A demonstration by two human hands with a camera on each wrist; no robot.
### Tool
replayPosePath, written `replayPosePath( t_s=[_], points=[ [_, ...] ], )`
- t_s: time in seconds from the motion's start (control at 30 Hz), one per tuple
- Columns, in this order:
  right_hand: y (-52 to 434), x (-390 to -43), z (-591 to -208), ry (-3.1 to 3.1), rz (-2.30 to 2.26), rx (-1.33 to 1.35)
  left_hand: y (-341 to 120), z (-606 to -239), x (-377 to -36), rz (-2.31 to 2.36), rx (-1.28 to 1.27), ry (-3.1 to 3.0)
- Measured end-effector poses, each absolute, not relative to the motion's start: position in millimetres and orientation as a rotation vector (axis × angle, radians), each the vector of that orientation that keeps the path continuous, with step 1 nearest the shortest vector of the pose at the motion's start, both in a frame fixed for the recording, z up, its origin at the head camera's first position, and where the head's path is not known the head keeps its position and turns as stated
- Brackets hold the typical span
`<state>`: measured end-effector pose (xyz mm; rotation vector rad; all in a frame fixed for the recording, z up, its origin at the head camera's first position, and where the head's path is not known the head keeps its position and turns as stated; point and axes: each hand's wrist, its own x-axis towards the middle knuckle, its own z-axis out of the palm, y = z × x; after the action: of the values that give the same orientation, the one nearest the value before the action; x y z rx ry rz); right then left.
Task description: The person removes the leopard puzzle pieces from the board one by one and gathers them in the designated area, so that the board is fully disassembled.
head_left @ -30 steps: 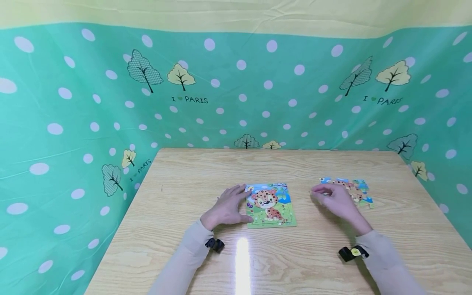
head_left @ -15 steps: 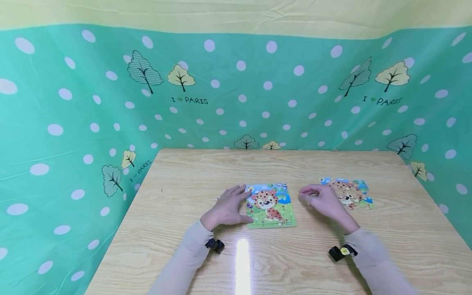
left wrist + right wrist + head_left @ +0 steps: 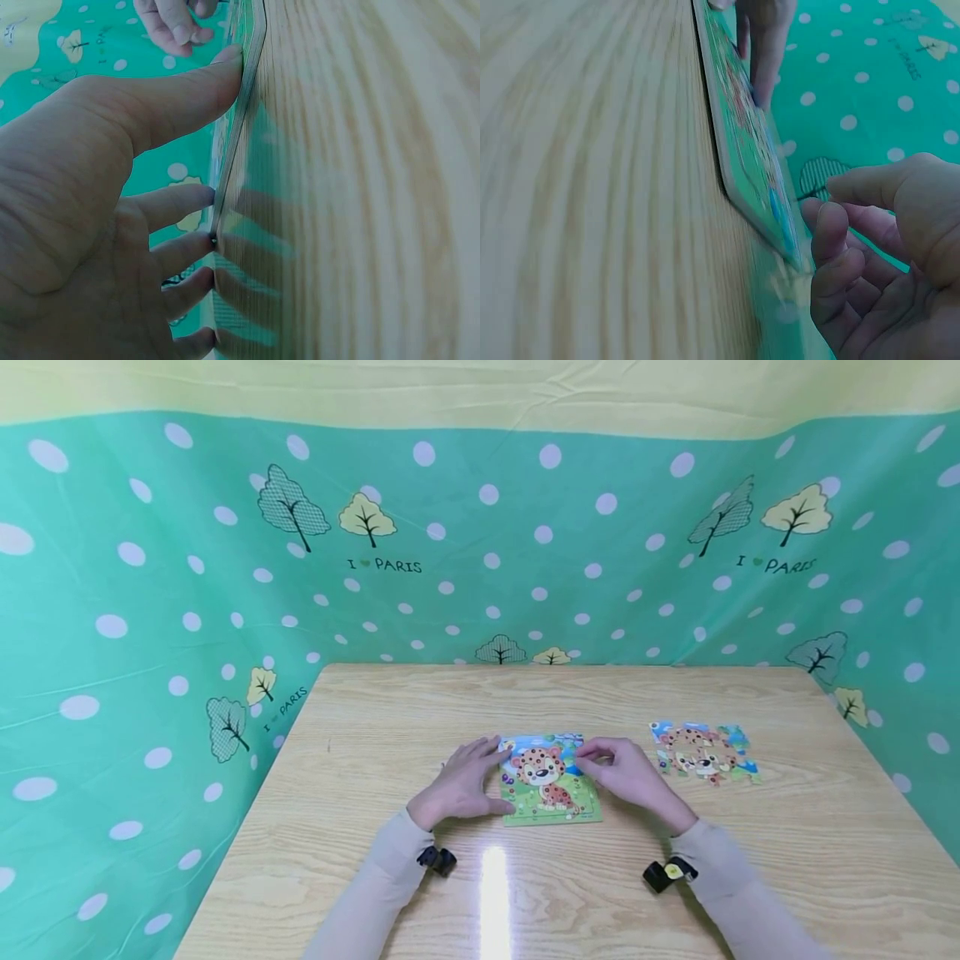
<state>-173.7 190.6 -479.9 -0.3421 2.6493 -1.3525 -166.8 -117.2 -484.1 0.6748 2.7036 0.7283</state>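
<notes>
A puzzle board [image 3: 551, 785] with a spotted leopard picture lies flat on the wooden table [image 3: 420, 710]. My left hand [image 3: 487, 777] rests against its left edge with straight fingers, and the thumb is at the near corner. In the left wrist view the fingertips [image 3: 206, 196] press the board's thin edge [image 3: 251, 82]. My right hand [image 3: 592, 758] is at the board's upper right edge, fingers loosely curled. In the right wrist view the right hand [image 3: 840, 225] shows nothing between thumb and fingers beside the board [image 3: 746, 142].
A loose cluster of puzzle pieces [image 3: 703, 753] lies on the table to the right of the board. Green polka-dot cloth [image 3: 150, 635] walls the table on the left, back and right. Small black devices sit at both wrists [image 3: 437, 858] [image 3: 663, 872].
My right hand has moved left from the loose pieces to the board's right edge. The left hand and the board have stayed put.
</notes>
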Motion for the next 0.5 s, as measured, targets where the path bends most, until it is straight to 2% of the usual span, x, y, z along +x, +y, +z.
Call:
replayPosePath(
  t_s=[0.5],
  points=[
    [157, -170, -481, 2.621, -1.306, -0.502, -117, -484, -167, 0.704, 0.657, 2.708]
  ],
)
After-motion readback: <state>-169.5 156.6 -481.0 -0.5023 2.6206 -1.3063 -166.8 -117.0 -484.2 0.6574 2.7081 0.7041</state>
